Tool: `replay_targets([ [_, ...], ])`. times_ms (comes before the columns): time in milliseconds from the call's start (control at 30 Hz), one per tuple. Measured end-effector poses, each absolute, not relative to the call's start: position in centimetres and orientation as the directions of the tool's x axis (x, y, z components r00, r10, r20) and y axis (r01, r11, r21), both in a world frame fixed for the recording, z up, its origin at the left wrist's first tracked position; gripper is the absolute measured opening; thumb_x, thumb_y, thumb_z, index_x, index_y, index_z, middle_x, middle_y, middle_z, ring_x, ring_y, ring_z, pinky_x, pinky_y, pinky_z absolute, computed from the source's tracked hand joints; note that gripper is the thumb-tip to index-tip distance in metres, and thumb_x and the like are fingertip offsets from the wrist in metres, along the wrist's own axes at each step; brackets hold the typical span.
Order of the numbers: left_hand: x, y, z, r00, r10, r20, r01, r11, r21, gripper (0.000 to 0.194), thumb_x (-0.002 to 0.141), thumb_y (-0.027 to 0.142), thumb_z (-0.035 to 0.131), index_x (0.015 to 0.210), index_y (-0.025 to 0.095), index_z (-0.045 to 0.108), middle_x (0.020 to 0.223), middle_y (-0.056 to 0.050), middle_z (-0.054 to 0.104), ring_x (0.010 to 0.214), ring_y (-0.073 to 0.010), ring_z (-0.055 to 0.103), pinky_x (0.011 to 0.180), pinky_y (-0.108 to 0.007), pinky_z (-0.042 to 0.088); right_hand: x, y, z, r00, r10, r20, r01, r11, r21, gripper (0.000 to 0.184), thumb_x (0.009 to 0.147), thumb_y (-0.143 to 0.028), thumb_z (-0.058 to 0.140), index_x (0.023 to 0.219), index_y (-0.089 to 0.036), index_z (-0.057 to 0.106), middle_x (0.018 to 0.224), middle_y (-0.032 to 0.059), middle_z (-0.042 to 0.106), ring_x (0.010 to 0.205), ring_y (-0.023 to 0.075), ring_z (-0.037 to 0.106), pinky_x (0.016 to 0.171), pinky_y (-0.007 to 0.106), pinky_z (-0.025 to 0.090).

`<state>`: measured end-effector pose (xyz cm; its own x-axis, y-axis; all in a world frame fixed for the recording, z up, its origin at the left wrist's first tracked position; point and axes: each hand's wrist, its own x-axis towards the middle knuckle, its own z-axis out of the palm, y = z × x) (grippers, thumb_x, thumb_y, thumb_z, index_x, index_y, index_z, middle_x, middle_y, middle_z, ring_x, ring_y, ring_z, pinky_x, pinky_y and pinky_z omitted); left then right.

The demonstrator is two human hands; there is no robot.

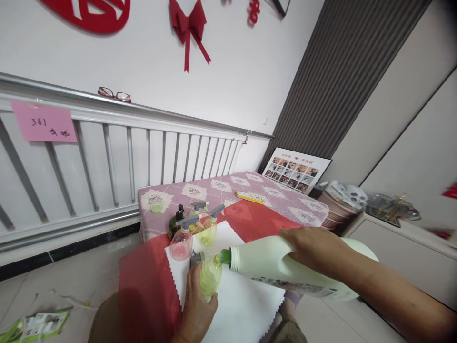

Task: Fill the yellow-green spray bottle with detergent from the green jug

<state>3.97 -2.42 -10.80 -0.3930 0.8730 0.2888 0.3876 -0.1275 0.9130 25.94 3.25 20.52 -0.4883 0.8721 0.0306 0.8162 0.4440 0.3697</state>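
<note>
My right hand [314, 245] grips the handle of a large pale green detergent jug [264, 259], tipped almost level with its green spout pointing left. The spout meets the mouth of a small yellow-green bottle [210, 278], held upright by my left hand [198, 300]. A grey spray head [197, 258] shows beside my left fingers; how it is held is hard to make out. Just behind stand a clear pink-tinted spray bottle [181, 244], a yellow spray bottle [209, 232] and a dark green pump bottle [174, 223]. Another spray bottle is partly hidden among them.
White sheet [235, 309] and red cloth [143, 276] cover part of the table with its patterned purple tablecloth [228, 183]. A yellow box [249, 196] and a pale green cap [156, 206] lie on it. Behind stands a white radiator [117, 157]; a photo board [296, 169] leans at the right.
</note>
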Motion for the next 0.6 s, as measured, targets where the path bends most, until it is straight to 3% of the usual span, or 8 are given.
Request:
replay_targets([
  [600,3.8,-2.5,-10.7,-0.373,0.884,0.284,0.402,-0.122,0.908,0.078,0.066,0.011,0.059,0.140,0.013,0.033,0.142,-0.020,0.046,0.140,-0.0332,0.043,0.119,-0.051,0.038,25.8,3.1,20.4,-0.426,0.904,0.024,0.854,0.393,0.340,0.017,0.068,-0.018,0.061,0.079,-0.027,0.070,0.073,0.0042,0.074,0.061,0.0197,0.060,0.051,0.029,0.019],
])
